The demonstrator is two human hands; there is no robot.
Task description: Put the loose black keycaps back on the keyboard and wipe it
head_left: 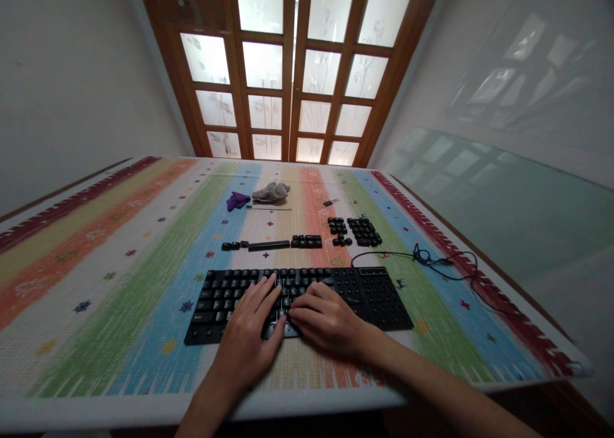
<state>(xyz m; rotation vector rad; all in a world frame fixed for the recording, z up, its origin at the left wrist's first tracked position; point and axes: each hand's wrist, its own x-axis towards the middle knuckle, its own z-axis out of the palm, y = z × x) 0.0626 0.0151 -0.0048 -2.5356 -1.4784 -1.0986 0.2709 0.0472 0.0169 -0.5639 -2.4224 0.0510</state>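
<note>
A black keyboard (pixel 211 310) lies in front of me near the table's front edge. Its right part and bottom row show bare sockets where keycaps are off. My left hand (pixel 252 320) rests flat on the middle keys, fingers stretched out and thumb near the lower edge. Just right of it, my right hand (pixel 326 316) touches the keyboard with its fingers curled together; whatever is between the fingertips is hidden. Behind the keyboard lie removed black keycaps: a long space bar (pixel 269 245), a short row of keycaps (pixel 307 241) and a number-pad group (pixel 364 231).
A striped cloth (pixel 158 284) covers the table. Toward the back lie a purple cloth (pixel 237 201), a grey rag (pixel 271 193), a thin stick (pixel 273 208) and a small black-ended tool (pixel 329 203). The keyboard's cable (pixel 446 262) is looped at the right.
</note>
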